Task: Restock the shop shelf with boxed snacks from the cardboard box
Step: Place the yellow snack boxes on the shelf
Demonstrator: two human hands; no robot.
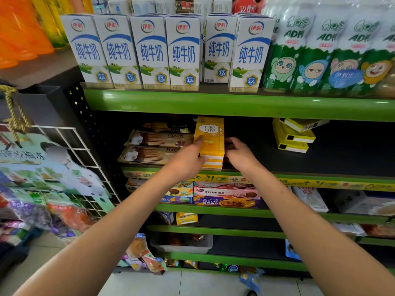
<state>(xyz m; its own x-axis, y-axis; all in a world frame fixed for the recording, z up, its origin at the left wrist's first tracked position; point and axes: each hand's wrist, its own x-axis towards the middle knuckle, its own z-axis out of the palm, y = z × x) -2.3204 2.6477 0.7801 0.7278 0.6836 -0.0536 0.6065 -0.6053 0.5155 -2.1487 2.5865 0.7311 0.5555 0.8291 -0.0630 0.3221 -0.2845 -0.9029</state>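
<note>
Upright yellow snack boxes point(210, 137) stand in a tight row on the dark second shelf point(320, 161). My left hand point(188, 159) grips their left side, fingers curled onto the front box. My right hand point(239, 153) holds the right side of the same boxes, fingers bent behind them. Both forearms reach up from the bottom of the view. Three more yellow boxes point(294, 135) lie stacked flat at the shelf's right. The cardboard box is not in view.
Brown biscuit packs point(154, 146) lie stacked left of the yellow boxes. Milk cartons point(149, 52) and green drink packs point(329, 52) fill the shelf above. Cookie boxes point(224, 193) sit on the shelf below. A wire rack point(70, 150) with hanging bags stands at left.
</note>
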